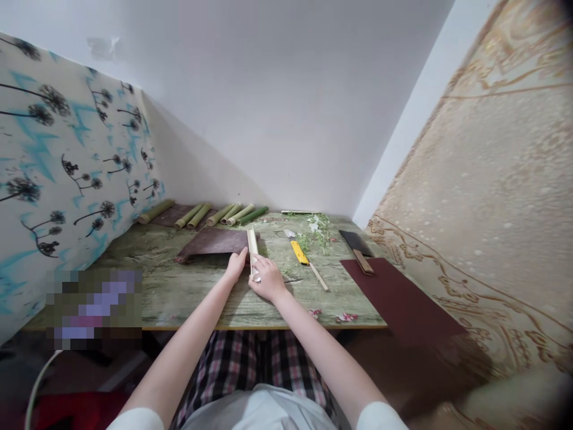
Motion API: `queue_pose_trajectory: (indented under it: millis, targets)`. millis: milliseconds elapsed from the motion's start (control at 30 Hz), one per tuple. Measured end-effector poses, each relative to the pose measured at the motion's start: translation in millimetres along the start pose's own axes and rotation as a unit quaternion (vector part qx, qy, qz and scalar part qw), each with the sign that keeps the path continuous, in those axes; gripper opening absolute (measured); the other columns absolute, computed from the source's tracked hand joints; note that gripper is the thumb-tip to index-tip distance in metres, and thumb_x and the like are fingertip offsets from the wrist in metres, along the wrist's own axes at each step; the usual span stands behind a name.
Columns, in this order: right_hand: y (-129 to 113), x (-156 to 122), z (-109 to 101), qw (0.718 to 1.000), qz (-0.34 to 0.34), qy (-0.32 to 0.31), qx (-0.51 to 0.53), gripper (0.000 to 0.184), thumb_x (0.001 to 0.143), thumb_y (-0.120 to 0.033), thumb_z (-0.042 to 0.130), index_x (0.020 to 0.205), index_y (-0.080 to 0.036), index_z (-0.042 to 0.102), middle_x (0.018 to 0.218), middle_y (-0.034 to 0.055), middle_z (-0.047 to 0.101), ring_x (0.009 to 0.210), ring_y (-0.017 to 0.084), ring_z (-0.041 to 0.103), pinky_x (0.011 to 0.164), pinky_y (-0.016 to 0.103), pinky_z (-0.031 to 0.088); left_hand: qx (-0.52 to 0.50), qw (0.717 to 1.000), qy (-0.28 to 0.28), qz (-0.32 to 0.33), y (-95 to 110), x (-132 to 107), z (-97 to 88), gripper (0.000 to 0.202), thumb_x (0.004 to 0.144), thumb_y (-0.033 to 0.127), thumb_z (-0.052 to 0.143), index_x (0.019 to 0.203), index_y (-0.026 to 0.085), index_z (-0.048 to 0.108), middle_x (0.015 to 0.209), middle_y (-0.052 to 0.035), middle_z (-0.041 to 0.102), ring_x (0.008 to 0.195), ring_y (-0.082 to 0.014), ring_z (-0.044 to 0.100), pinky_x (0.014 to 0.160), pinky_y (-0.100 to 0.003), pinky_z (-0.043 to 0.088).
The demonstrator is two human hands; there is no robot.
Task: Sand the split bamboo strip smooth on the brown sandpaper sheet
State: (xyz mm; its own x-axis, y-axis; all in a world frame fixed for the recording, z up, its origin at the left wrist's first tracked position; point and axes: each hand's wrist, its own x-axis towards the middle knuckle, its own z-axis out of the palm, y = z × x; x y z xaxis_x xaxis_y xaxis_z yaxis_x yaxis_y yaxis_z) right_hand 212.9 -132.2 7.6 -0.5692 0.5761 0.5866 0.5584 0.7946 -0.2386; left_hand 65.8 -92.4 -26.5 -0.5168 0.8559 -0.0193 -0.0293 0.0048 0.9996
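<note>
A split length of pale bamboo (252, 240) points away from me, its hollow side up, over the right edge of a brown sheet (215, 241). My right hand (267, 279) is closed round its near part, fingers across the top. Just left of the bamboo, my left hand (236, 266) pinches the sheet's near right edge, thumb uppermost; its other fingers are hidden. That sheet is lifted along its near side, leaving a dark gap beneath. Right of my hands lie a yellow-handled cutter (299, 252) and a thin wooden stick (319, 276).
Several green bamboo tubes (197, 216) lie at the table's back left. Green shavings (319, 236) are scattered behind the cutter. A black-bladed cleaver (356, 243) with a wooden handle rests by a dark red sheet (398, 292) overhanging the right edge. Walls close off the back and sides.
</note>
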Motion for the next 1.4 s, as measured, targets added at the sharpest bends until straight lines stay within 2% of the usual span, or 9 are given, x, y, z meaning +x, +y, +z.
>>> queue_pose_trajectory:
  millis: [200, 400, 567, 767, 900, 1033, 1200, 1333, 1400]
  targets:
    - [0, 0, -1, 1.000, -0.025, -0.003, 0.010, 0.030, 0.066, -0.025, 0.052, 0.096, -0.019, 0.053, 0.123, 0.0054, 0.043, 0.102, 0.021, 0.041, 0.088, 0.034, 0.031, 0.000, 1.000, 0.018, 0.005, 0, 0, -1.2, 0.036, 0.066, 0.049, 0.051, 0.055, 0.015, 0.049, 0.047, -0.0020, 0.051, 0.050, -0.0150, 0.052, 0.047, -0.025, 0.040]
    - [1, 1, 2, 1.000, -0.002, -0.002, -0.004, 0.030, 0.067, -0.025, 0.052, 0.096, -0.018, 0.052, 0.123, 0.0075, 0.042, 0.103, 0.022, 0.040, 0.087, 0.035, 0.031, 0.040, 0.999, 0.005, 0.020, -2, 0, 0.0, 0.038, 0.067, 0.051, 0.049, 0.051, 0.016, 0.047, 0.047, -0.0028, 0.050, 0.049, -0.0153, 0.052, 0.044, -0.024, 0.038]
    - [1, 0, 0, 1.000, -0.027, -0.006, 0.001, 0.029, 0.067, -0.026, 0.052, 0.095, -0.019, 0.053, 0.123, 0.0062, 0.042, 0.102, 0.021, 0.042, 0.088, 0.034, 0.031, 0.014, 1.000, 0.016, 0.011, 1, -2, -0.6, 0.037, 0.068, 0.051, 0.048, 0.056, 0.015, 0.047, 0.052, -0.0034, 0.053, 0.051, -0.0152, 0.053, 0.045, -0.024, 0.040]
    - [0, 0, 1, 1.000, 0.016, -0.003, -0.022, 0.031, 0.069, -0.030, 0.052, 0.098, -0.018, 0.053, 0.132, 0.0082, 0.031, 0.102, 0.023, 0.043, 0.086, 0.035, 0.033, 0.003, 1.000, -0.015, -0.013, 2, -1, 0.0, 0.039, 0.065, 0.053, 0.052, 0.056, 0.014, 0.048, 0.053, -0.0052, 0.055, 0.053, -0.0167, 0.055, 0.047, -0.025, 0.041]
    - [0, -1, 0, 1.000, 0.018, -0.013, -0.021, 0.034, 0.070, -0.031, 0.051, 0.102, -0.020, 0.052, 0.135, 0.0072, 0.027, 0.099, 0.022, 0.047, 0.083, 0.033, 0.035, -0.019, 1.000, -0.003, -0.021, 1, 2, -1.0, 0.039, 0.065, 0.053, 0.052, 0.060, 0.013, 0.050, 0.055, -0.0059, 0.056, 0.057, -0.0180, 0.057, 0.051, -0.027, 0.043]
    - [3, -2, 2, 0.999, 0.028, -0.021, -0.028, 0.034, 0.071, -0.034, 0.051, 0.103, -0.021, 0.052, 0.135, 0.0067, 0.027, 0.095, 0.021, 0.050, 0.081, 0.032, 0.036, 0.024, 0.999, 0.014, -0.018, 1, 2, -1.9, 0.036, 0.063, 0.050, 0.055, 0.061, 0.014, 0.051, 0.053, -0.0055, 0.056, 0.061, -0.0205, 0.058, 0.054, -0.029, 0.044]
    - [10, -2, 8, 0.995, 0.084, -0.014, -0.053, 0.037, 0.071, -0.034, 0.052, 0.104, -0.020, 0.053, 0.132, 0.0089, 0.032, 0.091, 0.022, 0.052, 0.079, 0.033, 0.038, 0.024, 0.999, -0.018, -0.015, 0, 1, 3.1, 0.033, 0.064, 0.047, 0.057, 0.057, 0.016, 0.049, 0.051, -0.0051, 0.055, 0.061, -0.0220, 0.059, 0.054, -0.030, 0.045]
    - [8, -2, 6, 0.997, 0.065, 0.001, -0.047, 0.040, 0.073, -0.033, 0.049, 0.111, -0.020, 0.050, 0.130, 0.0087, 0.035, 0.097, 0.022, 0.049, 0.083, 0.033, 0.036, -0.034, 0.999, -0.033, -0.022, 3, 0, 4.7, 0.036, 0.067, 0.050, 0.054, 0.058, 0.015, 0.049, 0.054, -0.0059, 0.057, 0.060, -0.0203, 0.059, 0.056, -0.030, 0.046]
    - [7, -2, 4, 0.998, 0.047, 0.001, -0.038, 0.043, 0.074, -0.032, 0.048, 0.115, -0.019, 0.048, 0.130, 0.0085, 0.036, 0.102, 0.023, 0.046, 0.086, 0.033, 0.035, -0.025, 0.999, -0.040, -0.026, 4, -1, 3.4, 0.037, 0.066, 0.051, 0.054, 0.058, 0.015, 0.050, 0.055, -0.0067, 0.058, 0.061, -0.0205, 0.059, 0.056, -0.030, 0.046]
